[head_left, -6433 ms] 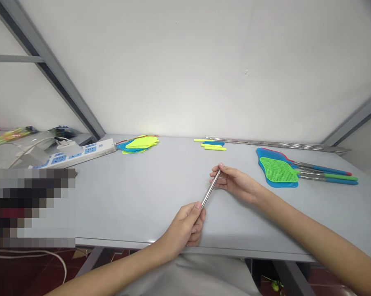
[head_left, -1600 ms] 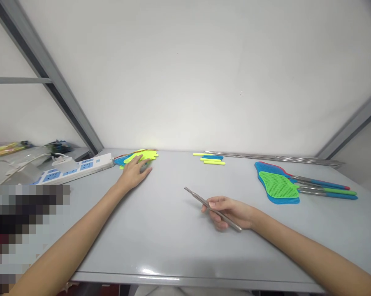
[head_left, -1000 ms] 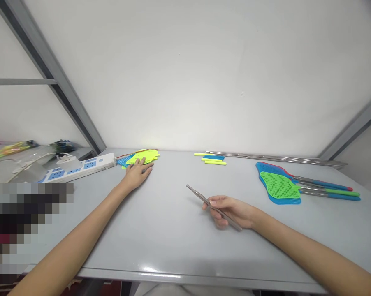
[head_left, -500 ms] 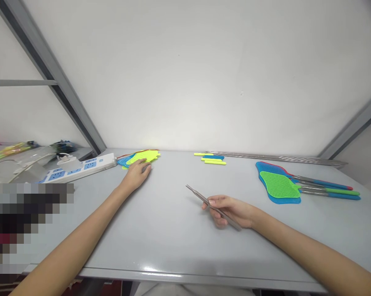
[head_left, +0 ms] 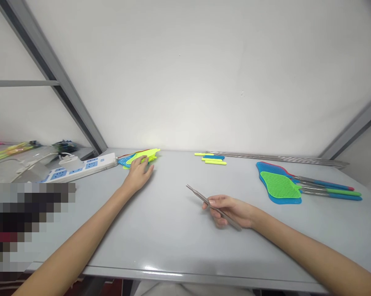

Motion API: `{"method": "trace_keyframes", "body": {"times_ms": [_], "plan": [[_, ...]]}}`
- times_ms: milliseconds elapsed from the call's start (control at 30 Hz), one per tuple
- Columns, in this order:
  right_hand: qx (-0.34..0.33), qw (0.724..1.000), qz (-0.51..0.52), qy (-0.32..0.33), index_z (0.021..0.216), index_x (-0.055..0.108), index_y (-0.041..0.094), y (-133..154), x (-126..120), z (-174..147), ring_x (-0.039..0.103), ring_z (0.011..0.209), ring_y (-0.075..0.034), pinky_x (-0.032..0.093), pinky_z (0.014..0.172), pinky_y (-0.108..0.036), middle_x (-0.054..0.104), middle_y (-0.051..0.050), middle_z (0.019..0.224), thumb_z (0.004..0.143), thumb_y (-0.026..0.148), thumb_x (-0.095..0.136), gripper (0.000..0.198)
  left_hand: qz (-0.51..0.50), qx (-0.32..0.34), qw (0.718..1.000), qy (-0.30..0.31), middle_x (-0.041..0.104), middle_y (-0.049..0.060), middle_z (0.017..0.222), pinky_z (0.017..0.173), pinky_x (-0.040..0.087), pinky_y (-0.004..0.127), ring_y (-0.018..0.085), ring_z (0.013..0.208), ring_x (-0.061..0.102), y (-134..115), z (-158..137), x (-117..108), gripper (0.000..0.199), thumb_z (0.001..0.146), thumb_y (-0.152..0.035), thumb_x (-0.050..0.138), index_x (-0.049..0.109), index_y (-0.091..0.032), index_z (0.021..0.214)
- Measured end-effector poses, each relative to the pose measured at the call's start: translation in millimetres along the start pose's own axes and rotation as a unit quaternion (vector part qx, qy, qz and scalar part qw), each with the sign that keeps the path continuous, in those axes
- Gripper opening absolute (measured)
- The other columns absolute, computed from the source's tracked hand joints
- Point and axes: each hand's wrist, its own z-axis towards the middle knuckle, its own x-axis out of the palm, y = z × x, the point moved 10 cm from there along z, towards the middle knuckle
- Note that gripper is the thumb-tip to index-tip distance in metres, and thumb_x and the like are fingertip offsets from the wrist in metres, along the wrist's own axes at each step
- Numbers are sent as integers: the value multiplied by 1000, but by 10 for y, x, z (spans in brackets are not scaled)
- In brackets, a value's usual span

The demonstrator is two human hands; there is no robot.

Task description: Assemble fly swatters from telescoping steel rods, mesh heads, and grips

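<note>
My right hand [head_left: 227, 209] is closed around a slim telescopic metal rod [head_left: 198, 195], its thin stepped end pointing up and to the left. Over at the back left, my left hand [head_left: 138, 174] reaches onto a small pile of fly swatter heads. Its fingertips rest on a yellow swatter head [head_left: 150, 155], and the thumb stands apart from the fingers. Under the yellow one lies a blue swatter head [head_left: 124, 161]; the hand partly hides the pile.
At right lie assembled fly swatters [head_left: 281, 185] with blue, green and red-tipped handles. Several yellow and blue handle sleeves [head_left: 215, 162] and long metal rods [head_left: 281, 159] lie along the back wall. A white power strip [head_left: 103, 163] with plugs sits at left.
My left hand's fingers have spread, with the thumb lifted away, and the yellow swatter head's right end has risen a little. My right hand keeps the rod almost still.
</note>
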Motion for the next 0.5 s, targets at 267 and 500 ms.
{"method": "trace_keyframes", "body": {"times_ms": [267, 500], "plan": [[-6, 1000, -5, 0, 90, 52, 11, 13, -1, 2, 40, 42, -5, 29, 46, -22, 42, 2, 57, 78, 24, 43, 19, -34, 24, 994, -101, 40, 11, 119, 94, 23, 37, 22, 112, 31, -277, -52, -370, 36, 79, -32, 34, 44, -12, 108], [3, 1000, -3, -3, 90, 52, 11, 6, -1, 3, 41, 44, -5, 29, 46, -21, 41, 2, 57, 78, 24, 43, 20, -70, 32, 988, -136, 42, 6, 120, 95, 25, 36, 20, 111, 32, -611, -148, -614, 31, 80, -27, 36, 47, -15, 107]]}}
